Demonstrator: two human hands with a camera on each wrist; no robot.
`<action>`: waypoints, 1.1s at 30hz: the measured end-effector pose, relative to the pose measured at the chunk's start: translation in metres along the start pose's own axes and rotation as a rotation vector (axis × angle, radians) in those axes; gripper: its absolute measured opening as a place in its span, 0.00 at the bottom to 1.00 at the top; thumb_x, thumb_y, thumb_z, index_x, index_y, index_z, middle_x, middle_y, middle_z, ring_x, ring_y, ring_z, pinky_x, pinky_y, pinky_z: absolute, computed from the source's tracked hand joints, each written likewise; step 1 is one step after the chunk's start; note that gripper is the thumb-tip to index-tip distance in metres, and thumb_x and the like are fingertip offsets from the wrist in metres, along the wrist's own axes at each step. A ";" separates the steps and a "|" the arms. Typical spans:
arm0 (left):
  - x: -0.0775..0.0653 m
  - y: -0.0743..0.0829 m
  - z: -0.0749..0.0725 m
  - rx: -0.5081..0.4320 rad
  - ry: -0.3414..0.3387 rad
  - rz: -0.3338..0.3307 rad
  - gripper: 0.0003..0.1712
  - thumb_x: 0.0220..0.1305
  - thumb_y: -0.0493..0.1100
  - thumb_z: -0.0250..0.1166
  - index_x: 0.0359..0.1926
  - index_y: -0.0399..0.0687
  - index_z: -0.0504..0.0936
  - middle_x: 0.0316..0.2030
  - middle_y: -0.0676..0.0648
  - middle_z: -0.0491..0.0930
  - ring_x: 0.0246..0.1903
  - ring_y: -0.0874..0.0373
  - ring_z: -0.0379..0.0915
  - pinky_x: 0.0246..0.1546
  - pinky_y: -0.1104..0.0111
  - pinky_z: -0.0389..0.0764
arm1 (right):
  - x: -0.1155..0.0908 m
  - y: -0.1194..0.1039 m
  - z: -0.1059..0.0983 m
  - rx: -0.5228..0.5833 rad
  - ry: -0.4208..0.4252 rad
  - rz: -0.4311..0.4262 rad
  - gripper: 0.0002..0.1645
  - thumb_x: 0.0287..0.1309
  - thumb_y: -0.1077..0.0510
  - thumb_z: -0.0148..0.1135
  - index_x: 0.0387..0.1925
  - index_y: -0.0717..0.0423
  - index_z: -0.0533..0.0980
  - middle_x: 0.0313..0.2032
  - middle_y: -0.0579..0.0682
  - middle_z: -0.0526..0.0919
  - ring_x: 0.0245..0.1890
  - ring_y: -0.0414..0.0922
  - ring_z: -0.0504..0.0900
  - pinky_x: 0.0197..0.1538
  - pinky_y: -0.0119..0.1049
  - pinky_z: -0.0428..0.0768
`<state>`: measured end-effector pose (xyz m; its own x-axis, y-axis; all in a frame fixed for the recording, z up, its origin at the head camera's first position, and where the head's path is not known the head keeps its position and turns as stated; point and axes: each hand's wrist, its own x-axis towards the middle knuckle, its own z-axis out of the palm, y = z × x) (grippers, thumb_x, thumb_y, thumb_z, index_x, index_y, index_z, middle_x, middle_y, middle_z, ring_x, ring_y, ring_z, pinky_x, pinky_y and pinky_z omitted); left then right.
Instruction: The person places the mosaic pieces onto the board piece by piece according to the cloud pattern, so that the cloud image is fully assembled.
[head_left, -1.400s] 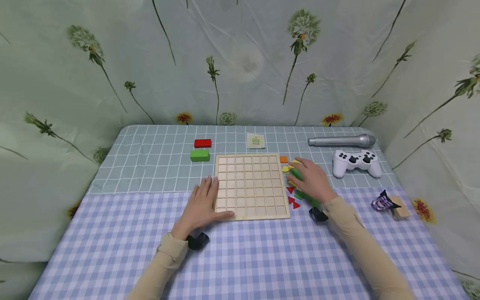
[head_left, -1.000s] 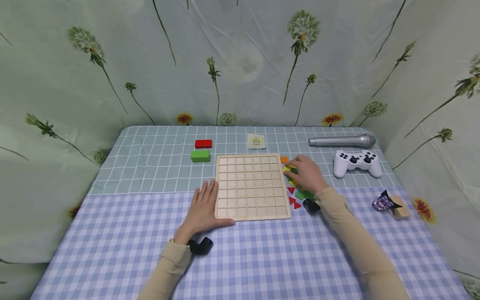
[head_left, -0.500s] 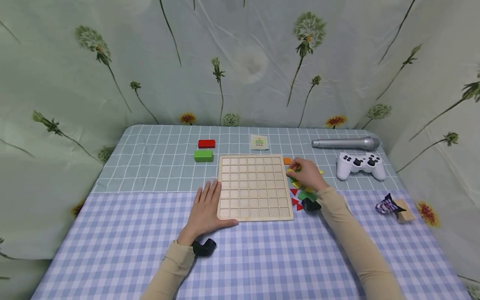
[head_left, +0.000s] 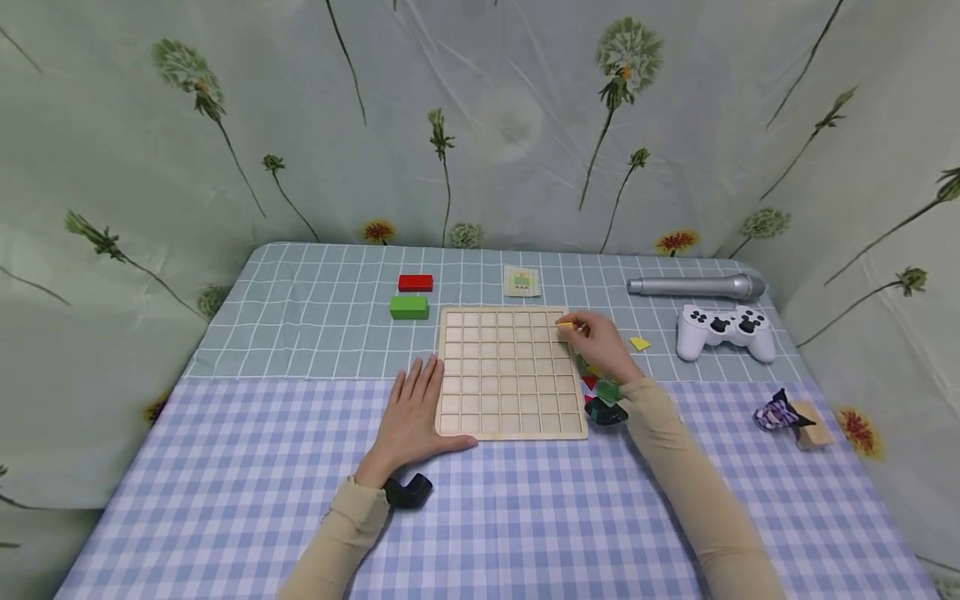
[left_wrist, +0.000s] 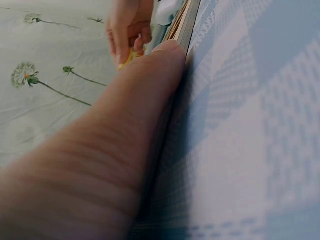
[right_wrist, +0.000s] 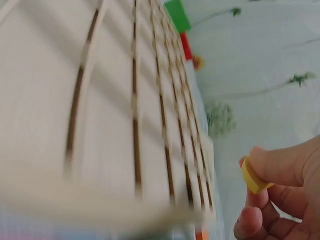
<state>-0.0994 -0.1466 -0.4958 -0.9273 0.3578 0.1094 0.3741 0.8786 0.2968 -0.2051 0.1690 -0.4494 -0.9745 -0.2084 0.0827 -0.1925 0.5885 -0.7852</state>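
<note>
Right grip [head_left: 602, 343] pinches yellow piece [right_wrist: 253, 178], seemingly above board [head_left: 498, 384].

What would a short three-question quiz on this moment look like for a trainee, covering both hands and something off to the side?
1. What is the right hand pinching?

2. True or false: the left hand lies at the left edge of the wooden grid board.

3. Fill in the blank: seen from the head camera, the silver microphone lies just beyond the white ____.

Key:
1. A small yellow piece, between thumb and fingers.
2. True.
3. Game controller.
</note>
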 end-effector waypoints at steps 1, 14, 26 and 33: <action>0.000 0.000 0.000 -0.003 0.003 -0.001 0.72 0.42 0.80 0.60 0.73 0.37 0.44 0.73 0.40 0.42 0.71 0.46 0.31 0.68 0.53 0.34 | 0.002 -0.004 0.004 0.016 -0.010 -0.002 0.13 0.64 0.58 0.58 0.44 0.63 0.80 0.32 0.53 0.73 0.25 0.46 0.67 0.27 0.36 0.66; 0.002 0.001 0.001 -0.002 -0.005 -0.033 0.73 0.41 0.82 0.57 0.74 0.38 0.43 0.73 0.41 0.42 0.71 0.47 0.30 0.68 0.54 0.32 | 0.028 -0.038 0.048 0.144 -0.053 -0.027 0.08 0.57 0.59 0.66 0.35 0.61 0.79 0.31 0.53 0.82 0.26 0.48 0.77 0.30 0.37 0.76; 0.001 0.001 0.000 0.005 -0.014 -0.033 0.73 0.41 0.83 0.57 0.74 0.38 0.42 0.73 0.41 0.42 0.71 0.47 0.30 0.68 0.55 0.31 | 0.041 -0.039 0.076 0.072 -0.057 -0.059 0.09 0.55 0.58 0.68 0.37 0.57 0.80 0.31 0.49 0.83 0.31 0.45 0.78 0.37 0.38 0.74; 0.001 0.001 0.000 0.014 -0.015 -0.023 0.73 0.41 0.82 0.57 0.73 0.38 0.44 0.73 0.41 0.42 0.71 0.47 0.30 0.68 0.54 0.32 | 0.040 -0.045 0.078 -0.054 -0.103 -0.064 0.08 0.58 0.56 0.66 0.38 0.55 0.82 0.33 0.48 0.82 0.35 0.45 0.79 0.41 0.40 0.76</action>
<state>-0.1000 -0.1449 -0.4951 -0.9356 0.3417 0.0886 0.3525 0.8911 0.2858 -0.2265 0.0730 -0.4589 -0.9437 -0.3240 0.0660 -0.2624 0.6124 -0.7458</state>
